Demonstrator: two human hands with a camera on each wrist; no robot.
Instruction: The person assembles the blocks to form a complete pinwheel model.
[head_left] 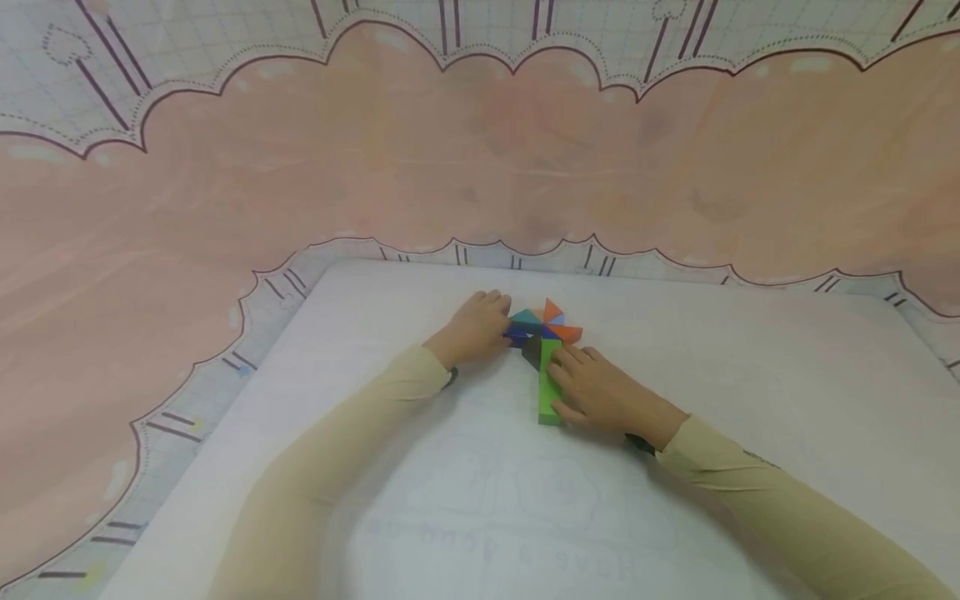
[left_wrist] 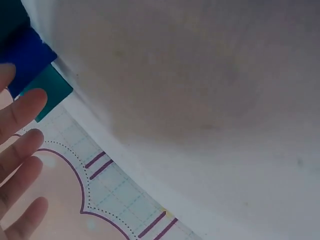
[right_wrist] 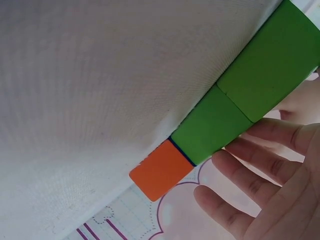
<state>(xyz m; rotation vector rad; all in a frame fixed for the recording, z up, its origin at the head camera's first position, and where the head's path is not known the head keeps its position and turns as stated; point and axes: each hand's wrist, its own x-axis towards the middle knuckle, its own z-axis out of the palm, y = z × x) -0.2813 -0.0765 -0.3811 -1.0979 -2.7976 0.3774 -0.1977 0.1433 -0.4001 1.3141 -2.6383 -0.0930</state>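
Note:
On the white tabletop, several triangular blocks fan out as a pinwheel, among them an orange triangle (head_left: 552,309) and a teal triangle (head_left: 527,317). Below it, two green blocks (head_left: 550,383) lie end to end in a line, the seam plain in the right wrist view. My left hand (head_left: 474,327) is at the pinwheel's left side, its fingertips at a blue block (left_wrist: 30,55) and a teal block (left_wrist: 52,92). Along the right side of the green blocks, my right hand (head_left: 600,387) touches them with extended fingers. An orange block (right_wrist: 161,171) shows past their far end.
A white table (head_left: 712,367) with faint print near its front carries the blocks. Around and behind it hangs or lies a pink cloth (head_left: 465,150) with scalloped purple outlines. A dark shadow or block (head_left: 532,352) sits left of the green blocks.

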